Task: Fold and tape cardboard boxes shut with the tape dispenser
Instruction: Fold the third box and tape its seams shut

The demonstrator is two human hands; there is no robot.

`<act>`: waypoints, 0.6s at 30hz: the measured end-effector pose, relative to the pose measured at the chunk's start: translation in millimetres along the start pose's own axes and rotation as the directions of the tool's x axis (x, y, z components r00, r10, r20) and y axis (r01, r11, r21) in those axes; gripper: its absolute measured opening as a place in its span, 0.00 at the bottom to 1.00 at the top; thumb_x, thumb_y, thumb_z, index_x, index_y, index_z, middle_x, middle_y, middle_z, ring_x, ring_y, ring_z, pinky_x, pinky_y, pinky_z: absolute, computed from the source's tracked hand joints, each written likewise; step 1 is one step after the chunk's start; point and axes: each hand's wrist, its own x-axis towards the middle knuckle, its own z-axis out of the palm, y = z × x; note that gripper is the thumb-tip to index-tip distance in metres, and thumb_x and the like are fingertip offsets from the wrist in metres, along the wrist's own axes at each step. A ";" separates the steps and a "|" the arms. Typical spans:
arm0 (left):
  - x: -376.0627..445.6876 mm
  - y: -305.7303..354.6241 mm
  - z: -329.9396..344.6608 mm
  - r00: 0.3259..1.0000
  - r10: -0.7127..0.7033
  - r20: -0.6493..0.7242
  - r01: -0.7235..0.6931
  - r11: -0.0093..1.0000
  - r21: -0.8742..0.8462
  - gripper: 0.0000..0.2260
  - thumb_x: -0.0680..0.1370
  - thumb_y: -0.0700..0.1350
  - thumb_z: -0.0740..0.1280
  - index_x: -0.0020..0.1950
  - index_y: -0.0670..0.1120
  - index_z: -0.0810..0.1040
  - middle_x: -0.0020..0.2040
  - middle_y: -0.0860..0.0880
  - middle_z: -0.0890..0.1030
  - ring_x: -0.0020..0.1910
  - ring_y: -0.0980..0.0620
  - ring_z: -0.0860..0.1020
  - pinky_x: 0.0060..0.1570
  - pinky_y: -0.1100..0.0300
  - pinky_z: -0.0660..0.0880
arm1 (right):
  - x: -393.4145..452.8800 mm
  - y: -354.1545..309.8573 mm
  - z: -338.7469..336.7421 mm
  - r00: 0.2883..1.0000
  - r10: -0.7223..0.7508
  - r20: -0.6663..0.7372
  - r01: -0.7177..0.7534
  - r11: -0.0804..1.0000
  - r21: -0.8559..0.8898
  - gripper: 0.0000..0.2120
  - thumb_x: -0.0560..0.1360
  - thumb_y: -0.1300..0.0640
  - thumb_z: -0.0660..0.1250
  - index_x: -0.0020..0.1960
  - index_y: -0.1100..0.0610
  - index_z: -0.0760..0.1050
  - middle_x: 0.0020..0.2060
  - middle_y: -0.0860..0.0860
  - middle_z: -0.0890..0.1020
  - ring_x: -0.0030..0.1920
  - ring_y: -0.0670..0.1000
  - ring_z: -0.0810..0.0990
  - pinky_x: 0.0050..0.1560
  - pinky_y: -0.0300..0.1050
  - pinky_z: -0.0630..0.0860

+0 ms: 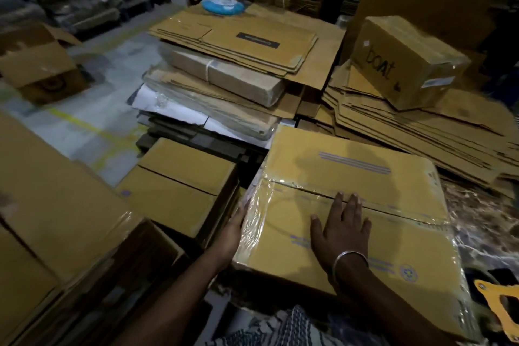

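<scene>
Smoothing tape on the taped box (pixel 351 205): right hand (pixel 339 230) flat atop, fingers straight, left hand (pixel 233 230) against its left side, grip unclear; next, probably fetching the yellow dispenser (pixel 497 298) right of it.

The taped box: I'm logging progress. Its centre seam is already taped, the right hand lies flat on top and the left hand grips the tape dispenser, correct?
Not quite. In the head view the left hand rests against the taped box at its left side; the tape dispenser lies untouched at lower right. The right hand does lie flat on top.
</scene>
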 end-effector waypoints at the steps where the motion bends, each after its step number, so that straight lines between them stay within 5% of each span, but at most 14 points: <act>1: 0.5 -0.3 -1.8 1.000 0.005 0.009 -0.004 1.000 -0.007 0.36 0.70 0.73 0.65 0.70 0.52 0.77 0.63 0.45 0.82 0.65 0.45 0.78 0.71 0.42 0.68 | -0.4 -2.0 -0.2 0.998 -0.055 -0.016 0.055 0.998 -0.002 0.38 0.80 0.37 0.47 0.82 0.56 0.41 0.81 0.59 0.42 0.81 0.57 0.40 0.78 0.62 0.45; 4: -1.0 1.6 -2.7 0.998 -0.011 0.058 0.012 1.000 -0.021 0.28 0.75 0.64 0.62 0.70 0.48 0.77 0.62 0.43 0.82 0.63 0.44 0.79 0.70 0.44 0.70 | -0.3 -14.1 2.4 0.955 -0.286 -0.073 0.288 0.957 0.015 0.38 0.76 0.36 0.51 0.80 0.57 0.55 0.81 0.60 0.52 0.80 0.60 0.52 0.76 0.65 0.51; 8: -10.4 3.9 -2.8 0.992 0.125 -0.002 -0.124 0.985 0.122 0.25 0.81 0.62 0.59 0.68 0.47 0.77 0.62 0.45 0.82 0.61 0.47 0.80 0.62 0.51 0.76 | -0.4 -37.7 12.2 0.746 -0.652 -0.137 0.662 0.748 0.042 0.36 0.76 0.35 0.59 0.74 0.60 0.67 0.77 0.61 0.64 0.76 0.60 0.64 0.70 0.70 0.62; 11: -22.7 -6.9 -11.9 0.984 0.178 -0.002 -0.177 0.978 0.107 0.21 0.81 0.59 0.55 0.66 0.51 0.78 0.60 0.49 0.83 0.62 0.49 0.80 0.54 0.58 0.76 | -0.7 -50.3 15.6 0.601 -0.799 0.001 0.795 0.599 0.096 0.45 0.75 0.26 0.55 0.79 0.57 0.61 0.80 0.59 0.58 0.80 0.56 0.56 0.74 0.68 0.55; 14: -35.8 -33.7 -32.2 0.988 0.153 -0.009 -0.154 0.987 -0.042 0.22 0.83 0.60 0.53 0.68 0.53 0.77 0.66 0.52 0.80 0.67 0.52 0.77 0.59 0.56 0.75 | 1.3 -57.3 13.3 0.575 -0.795 0.194 0.808 0.589 0.021 0.55 0.69 0.20 0.55 0.82 0.55 0.49 0.82 0.57 0.46 0.81 0.54 0.44 0.77 0.64 0.45; 18: -49.1 -62.0 -44.9 0.983 0.183 0.016 -0.180 0.977 -0.109 0.34 0.63 0.70 0.75 0.65 0.55 0.81 0.65 0.48 0.81 0.65 0.49 0.78 0.61 0.53 0.75 | 3.0 -58.4 13.6 0.596 -0.774 0.213 0.793 0.609 -0.008 0.57 0.67 0.18 0.55 0.83 0.54 0.47 0.81 0.54 0.42 0.81 0.51 0.41 0.77 0.61 0.41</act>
